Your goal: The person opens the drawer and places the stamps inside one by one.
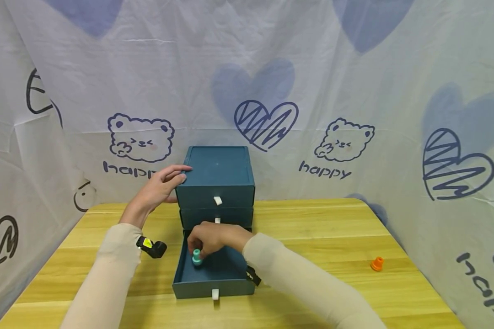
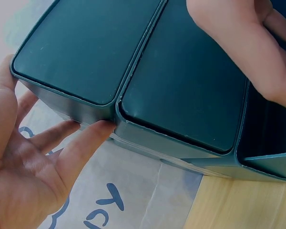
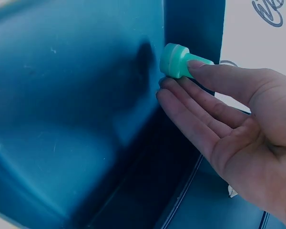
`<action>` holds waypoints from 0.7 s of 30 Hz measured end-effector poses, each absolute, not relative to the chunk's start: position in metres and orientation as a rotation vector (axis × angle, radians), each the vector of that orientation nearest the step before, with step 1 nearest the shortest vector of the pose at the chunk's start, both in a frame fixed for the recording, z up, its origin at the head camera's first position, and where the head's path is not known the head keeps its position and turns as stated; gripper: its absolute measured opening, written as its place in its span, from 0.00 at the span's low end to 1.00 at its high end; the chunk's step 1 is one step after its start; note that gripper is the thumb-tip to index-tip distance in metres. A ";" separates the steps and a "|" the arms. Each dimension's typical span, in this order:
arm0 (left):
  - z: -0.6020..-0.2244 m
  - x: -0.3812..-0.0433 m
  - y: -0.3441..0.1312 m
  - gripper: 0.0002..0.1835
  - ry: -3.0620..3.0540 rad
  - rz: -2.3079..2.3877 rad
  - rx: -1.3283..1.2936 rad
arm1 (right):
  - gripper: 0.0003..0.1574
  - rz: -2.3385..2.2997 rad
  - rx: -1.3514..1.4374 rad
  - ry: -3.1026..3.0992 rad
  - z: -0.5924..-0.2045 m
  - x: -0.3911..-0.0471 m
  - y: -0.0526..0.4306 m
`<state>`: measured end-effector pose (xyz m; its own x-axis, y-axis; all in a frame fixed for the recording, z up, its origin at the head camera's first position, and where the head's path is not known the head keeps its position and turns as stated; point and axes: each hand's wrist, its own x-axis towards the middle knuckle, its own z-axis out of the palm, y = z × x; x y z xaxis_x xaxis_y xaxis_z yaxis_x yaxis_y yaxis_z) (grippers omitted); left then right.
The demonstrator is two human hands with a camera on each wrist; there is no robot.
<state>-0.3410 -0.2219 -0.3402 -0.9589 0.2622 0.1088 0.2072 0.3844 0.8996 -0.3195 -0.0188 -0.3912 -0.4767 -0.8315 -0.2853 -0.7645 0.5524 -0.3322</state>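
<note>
A dark teal drawer cabinet (image 1: 216,196) stands on the table, its bottom drawer (image 1: 214,289) pulled out. My right hand (image 1: 214,236) reaches down into that drawer. Between thumb and fingers it pinches a small mint-green stepped plastic peg (image 3: 175,60) by the narrow end, with the wide end close to the drawer floor (image 3: 76,124). My left hand (image 1: 158,187) steadies the cabinet's left side. In the left wrist view, its fingertips (image 2: 105,125) touch the edge between the upper two drawers, fingers spread and thumb near the top corner.
An orange peg (image 1: 377,263) of similar shape stands on the wooden table (image 1: 313,246) to the right. White pull tabs (image 1: 217,200) stick out from the drawer fronts. Behind the table hangs a printed cloth (image 1: 206,109).
</note>
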 end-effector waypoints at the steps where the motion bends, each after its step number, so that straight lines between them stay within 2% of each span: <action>1: -0.340 -0.341 -0.222 0.27 2.570 1.658 0.437 | 0.10 -0.217 -1.291 2.379 -0.392 -0.320 -0.019; 21: -0.341 -0.342 -0.222 0.27 2.564 1.668 0.451 | 0.12 -0.201 -1.295 2.359 -0.398 -0.327 -0.022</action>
